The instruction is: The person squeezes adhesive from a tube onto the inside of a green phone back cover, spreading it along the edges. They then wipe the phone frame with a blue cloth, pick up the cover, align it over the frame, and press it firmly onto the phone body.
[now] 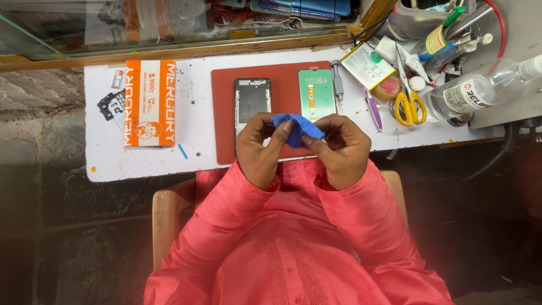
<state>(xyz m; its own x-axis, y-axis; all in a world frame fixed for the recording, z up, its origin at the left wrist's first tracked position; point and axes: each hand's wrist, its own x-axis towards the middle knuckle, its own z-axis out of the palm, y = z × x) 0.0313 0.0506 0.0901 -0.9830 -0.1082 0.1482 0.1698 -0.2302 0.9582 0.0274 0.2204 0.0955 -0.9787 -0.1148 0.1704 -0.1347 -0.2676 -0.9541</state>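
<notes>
We pinch the blue cloth (297, 129) between left hand (261, 148) and right hand (340, 148), fingers closed; phone frame (252, 101) and green panel (317, 92) lie apart, unassembled, on the red mat (223, 113).

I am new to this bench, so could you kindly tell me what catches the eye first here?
Both hands, left hand and right hand, pinch a crumpled blue cloth above the dark red rectangular work mat. Left of the mat lies an orange-and-white cardboard box; yellow-handled scissors lie to its right.
</notes>
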